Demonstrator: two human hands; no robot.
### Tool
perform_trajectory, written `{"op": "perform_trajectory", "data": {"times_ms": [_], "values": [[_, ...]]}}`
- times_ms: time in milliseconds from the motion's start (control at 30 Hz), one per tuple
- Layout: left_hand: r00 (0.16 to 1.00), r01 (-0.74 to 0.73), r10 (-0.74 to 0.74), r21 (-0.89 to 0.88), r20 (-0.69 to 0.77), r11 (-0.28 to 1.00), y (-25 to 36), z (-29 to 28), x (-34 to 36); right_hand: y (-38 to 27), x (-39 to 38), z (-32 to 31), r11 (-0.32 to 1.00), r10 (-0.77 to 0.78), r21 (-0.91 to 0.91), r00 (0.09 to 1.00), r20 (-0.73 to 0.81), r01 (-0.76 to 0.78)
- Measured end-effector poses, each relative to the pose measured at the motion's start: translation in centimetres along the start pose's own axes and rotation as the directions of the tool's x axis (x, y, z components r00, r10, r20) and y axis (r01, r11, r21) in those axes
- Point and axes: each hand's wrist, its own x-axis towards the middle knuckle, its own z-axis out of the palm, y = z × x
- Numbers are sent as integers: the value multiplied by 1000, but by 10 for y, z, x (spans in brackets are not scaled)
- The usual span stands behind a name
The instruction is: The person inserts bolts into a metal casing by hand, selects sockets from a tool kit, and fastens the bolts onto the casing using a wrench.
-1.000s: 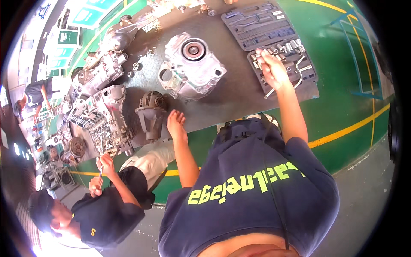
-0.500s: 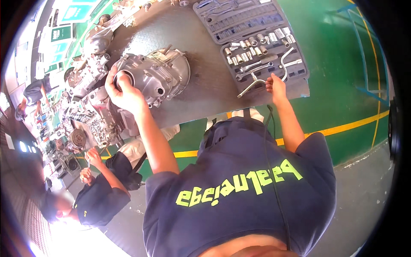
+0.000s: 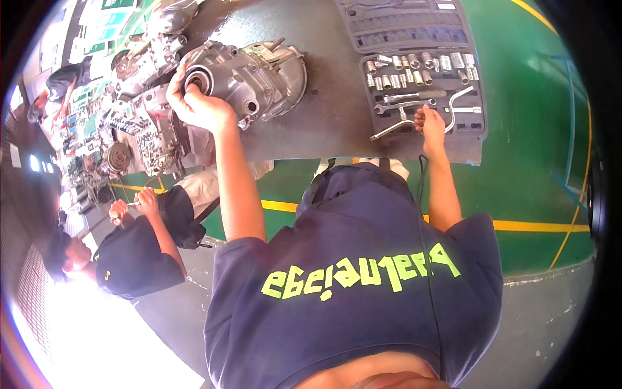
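Note:
My left hand [image 3: 204, 111] grips the round open end of a grey metal gearbox housing [image 3: 259, 81]. Its fingers lie along the outer rim, with the thumb at the bore. My right hand [image 3: 431, 124] is closed on the middle of a bent steel speed brace [image 3: 393, 129], whose far part shows to the right of the hand. The brace lies across an open grey socket case [image 3: 483, 133]. Several chrome sockets [image 3: 414, 61] stand in rows there, above a combination wrench [image 3: 396, 106] and a ratchet handle [image 3: 424, 94]. My fingers partly hide the brace.
Other gear casings [image 3: 139, 123] and machine parts crowd the left of the metal-topped table [image 3: 324, 123]. A person [image 3: 139, 243] stands at my left with a small tool in their hands; another person [image 3: 65, 81] is farther off. A black cord [image 3: 422, 194] hangs before me.
The view has shifted and turned slightly, so the table and tool case appear displaced. Both hands stay at the same places, with the right hand moved only slightly over the brace.

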Motion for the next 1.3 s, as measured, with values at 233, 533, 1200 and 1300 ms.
{"op": "perform_trajectory", "data": {"times_ms": [233,533,1200,1300], "values": [[997,76,-76,-107,8,991,2,-2,0,-21,-21,65,989,-68,-114,981,184,90],[982,144,-129,-106,140,984,-9,-13,9,-32,-35,194,814,-198,-361,801,565,455],[987,15,-2,-82,160,997,-21,-4,7,-1,-17,323,855,-264,-214,752,605,472],[989,-11,23,-86,144,996,-26,-8,11,-3,-19,325,882,-258,-170,751,608,440]]}}
